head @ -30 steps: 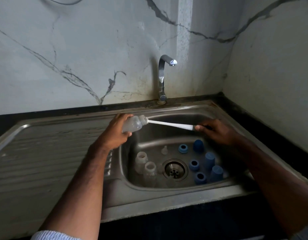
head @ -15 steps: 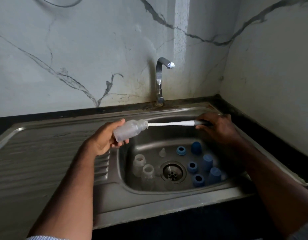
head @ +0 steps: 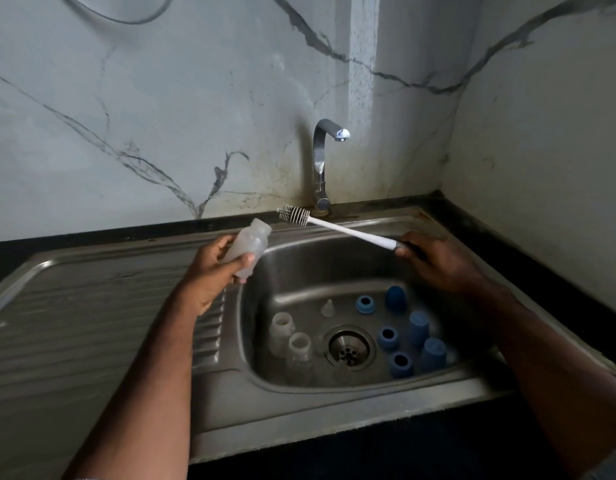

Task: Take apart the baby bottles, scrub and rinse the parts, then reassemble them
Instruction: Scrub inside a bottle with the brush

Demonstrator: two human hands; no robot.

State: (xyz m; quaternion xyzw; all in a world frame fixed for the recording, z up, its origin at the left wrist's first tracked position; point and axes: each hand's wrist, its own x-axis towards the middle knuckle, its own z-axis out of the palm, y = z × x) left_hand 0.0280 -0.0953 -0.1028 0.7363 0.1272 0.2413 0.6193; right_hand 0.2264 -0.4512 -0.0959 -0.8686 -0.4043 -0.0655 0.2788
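Brush (head: pixel 337 227) now withdrawn from the bottle (head: pixel 248 247) — bristle head clear of the mouth, up and to its right, near the tap (head: pixel 322 161) base. Left hand (head: pixel 216 271): fingers curled round the clear bottle, held tilted over the sink (head: pixel 230 403) edge, mouth up. Right hand (head: pixel 441 263): fingers closed round the brush's dark handle. In the basin — two clear bottles (head: pixel 291 344), one clear teat (head: pixel 328 307), blue rings (head: pixel 389 338) and blue caps (head: pixel 419 329) right of the drain (head: pixel 349 348).

Left hand (head: pixel 214 271) is held raised, fingers curled in a grip; right hand (head: pixel 441 263) is clenched, both forearms extended forward.
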